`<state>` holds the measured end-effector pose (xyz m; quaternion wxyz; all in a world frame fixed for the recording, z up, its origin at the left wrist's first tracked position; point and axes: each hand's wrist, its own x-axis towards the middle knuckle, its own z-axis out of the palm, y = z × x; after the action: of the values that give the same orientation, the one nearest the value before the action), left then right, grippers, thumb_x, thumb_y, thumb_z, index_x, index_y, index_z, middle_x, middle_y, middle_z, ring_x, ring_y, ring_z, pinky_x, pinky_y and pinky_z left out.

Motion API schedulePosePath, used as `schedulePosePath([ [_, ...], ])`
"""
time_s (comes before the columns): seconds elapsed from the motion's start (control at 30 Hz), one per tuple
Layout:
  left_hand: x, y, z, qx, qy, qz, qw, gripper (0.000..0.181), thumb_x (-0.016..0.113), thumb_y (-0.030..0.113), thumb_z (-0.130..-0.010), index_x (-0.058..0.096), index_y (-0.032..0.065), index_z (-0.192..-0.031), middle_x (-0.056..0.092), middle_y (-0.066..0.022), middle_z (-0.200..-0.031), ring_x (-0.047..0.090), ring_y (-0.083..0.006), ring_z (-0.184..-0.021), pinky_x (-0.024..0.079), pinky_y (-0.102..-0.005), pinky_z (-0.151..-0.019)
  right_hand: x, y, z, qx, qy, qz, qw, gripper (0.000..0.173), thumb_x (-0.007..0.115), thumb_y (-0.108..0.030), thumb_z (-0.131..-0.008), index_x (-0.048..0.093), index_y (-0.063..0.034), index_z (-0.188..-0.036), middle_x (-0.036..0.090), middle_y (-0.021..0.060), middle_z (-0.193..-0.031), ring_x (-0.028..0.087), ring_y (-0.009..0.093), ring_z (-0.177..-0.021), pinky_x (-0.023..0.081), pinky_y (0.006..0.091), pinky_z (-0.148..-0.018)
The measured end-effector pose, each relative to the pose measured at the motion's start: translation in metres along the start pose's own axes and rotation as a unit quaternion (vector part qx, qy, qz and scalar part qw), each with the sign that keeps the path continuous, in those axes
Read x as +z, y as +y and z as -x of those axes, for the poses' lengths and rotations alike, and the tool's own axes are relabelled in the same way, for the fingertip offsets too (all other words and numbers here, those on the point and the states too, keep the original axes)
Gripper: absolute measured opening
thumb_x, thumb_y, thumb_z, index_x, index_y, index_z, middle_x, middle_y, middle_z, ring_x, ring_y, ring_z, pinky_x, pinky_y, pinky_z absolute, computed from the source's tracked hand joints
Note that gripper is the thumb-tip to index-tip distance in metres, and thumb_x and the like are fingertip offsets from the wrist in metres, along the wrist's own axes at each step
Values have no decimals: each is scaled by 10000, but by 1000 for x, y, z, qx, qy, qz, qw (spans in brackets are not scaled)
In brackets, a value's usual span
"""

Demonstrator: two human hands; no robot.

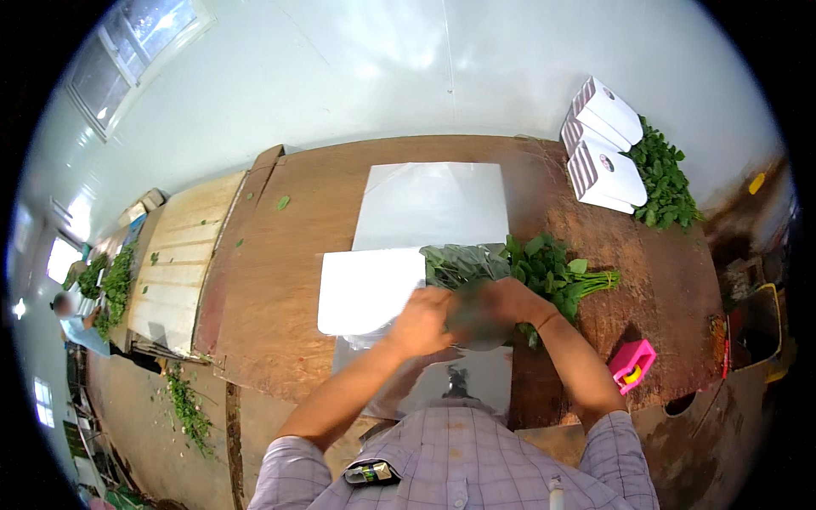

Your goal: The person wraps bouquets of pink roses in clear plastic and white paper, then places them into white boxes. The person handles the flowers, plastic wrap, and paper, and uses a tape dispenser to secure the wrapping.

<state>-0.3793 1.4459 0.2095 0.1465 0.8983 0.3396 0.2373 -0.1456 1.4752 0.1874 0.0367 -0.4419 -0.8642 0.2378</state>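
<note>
A bundle of leafy green stems (548, 261) lies across the wooden table, its stalk ends to the right and its left part under clear film. My left hand (426, 322) is at the near left edge of the film, fingers bent. Over the near side of the bundle is my right hand (513, 303); a blurred patch between the hands hides what the fingers do. A white sheet (371, 293) lies left of the bundle. Beyond is a pale glossy sheet (432, 205), and another shiny transparent sheet (440, 382) spreads between my forearms.
A pink tape dispenser (632, 366) with yellow tape stands at the near right. White-wrapped leafy bundles (609, 172) are stacked at the far right. A pale board (185, 255) lies left of the table. Another person (83, 325) is at the far left by more greenery (119, 287).
</note>
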Motion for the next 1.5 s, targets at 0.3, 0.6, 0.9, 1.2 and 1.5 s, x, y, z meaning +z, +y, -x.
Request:
schedulePosePath([
  [0.3,64,-10,-59,-211,-207,-131,946,309,653,278,-745,639,115,-1007,607,-110,-1101,550,-299,-1076,452,-435,-859,-13,77,-22,175,153,-462,856,346,613,-282,-864,610,-3,-1071,658,91,-957,620,237,-897,486,373,-812],
  [0.6,35,4,-94,-236,-192,-307,902,900,804,419,-642,355,158,-1377,450,-123,-1303,396,-326,-1244,311,-529,-990,-8,60,-60,2,307,67,949,129,632,-181,-796,613,-63,-746,570,121,-734,553,329,-748,440,467,-672],
  [0.9,67,-61,-96,-49,-270,-171,946,733,770,444,-660,514,192,-1298,565,-85,-1251,461,-302,-1239,210,-568,-1091,68,-30,11,19,330,79,940,209,650,-89,-752,602,-4,-936,535,141,-917,514,349,-901,422,460,-785],
  [1.2,60,-62,-89,-15,-251,-122,960,557,717,336,-682,588,133,-1184,631,-103,-1115,578,-294,-1081,293,-537,-1027,54,-12,31,-42,271,68,959,396,750,-126,-683,641,-35,-1053,540,81,-937,506,295,-913,440,405,-824],
  [1.5,65,-61,-79,-2,-206,-121,971,487,645,266,-742,571,83,-1188,622,-122,-1147,554,-311,-1115,256,-548,-1041,34,3,12,-24,146,-29,988,126,637,-157,-799,669,-41,-835,565,107,-785,540,315,-815,440,411,-759],
])
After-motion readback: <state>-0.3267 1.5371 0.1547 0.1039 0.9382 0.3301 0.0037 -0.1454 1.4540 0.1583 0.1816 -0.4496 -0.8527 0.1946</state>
